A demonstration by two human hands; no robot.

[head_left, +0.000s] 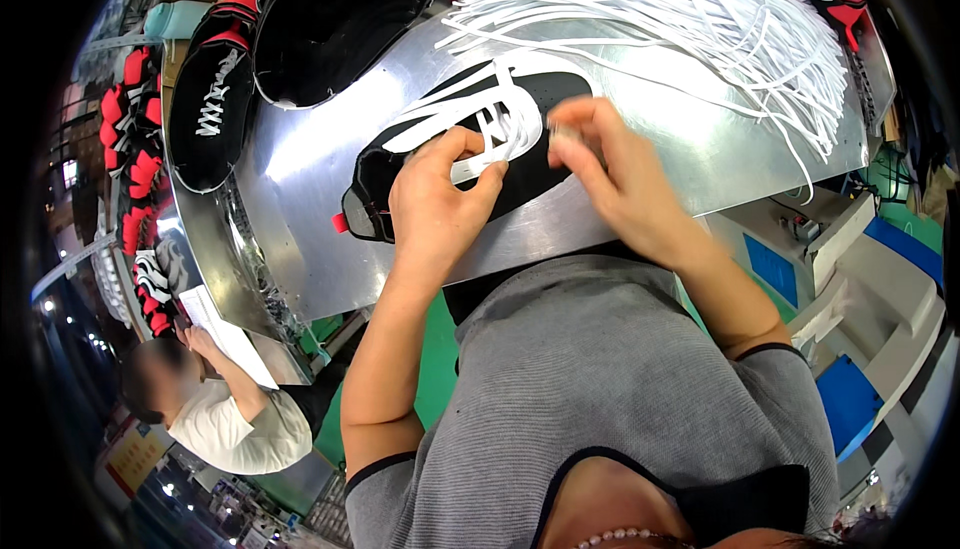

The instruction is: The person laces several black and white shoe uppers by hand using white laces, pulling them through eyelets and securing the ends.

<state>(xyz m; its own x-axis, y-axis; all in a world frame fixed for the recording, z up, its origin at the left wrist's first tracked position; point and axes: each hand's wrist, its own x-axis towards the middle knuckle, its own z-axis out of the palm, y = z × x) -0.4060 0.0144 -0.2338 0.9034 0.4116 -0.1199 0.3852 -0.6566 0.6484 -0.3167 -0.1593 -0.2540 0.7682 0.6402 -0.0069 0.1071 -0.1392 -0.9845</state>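
A black shoe upper (535, 164) with white strips and a red heel tab lies on its side on the metal table in front of me. My left hand (442, 194) is closed on it, thumb and fingers pinching the edge by the white eyelet strip. White lace (517, 114) loops over the opening just beyond those fingertips. My right hand (620, 174) hovers by the toe part, thumb and fingertips drawn together in a pinch. Its fingertips are slightly blurred, and whatever they hold cannot be made out. Past the shoe upper spreads a large pile of loose white shoelaces (670, 19).
On the metal table's (290, 239) far left lie a laced black shoe upper (205, 119) and a larger black piece (330, 24). Red-and-black uppers (140, 164) line the left side. A person (240, 419) works at lower left. A pale frame with blue panels (850, 404) stands right.
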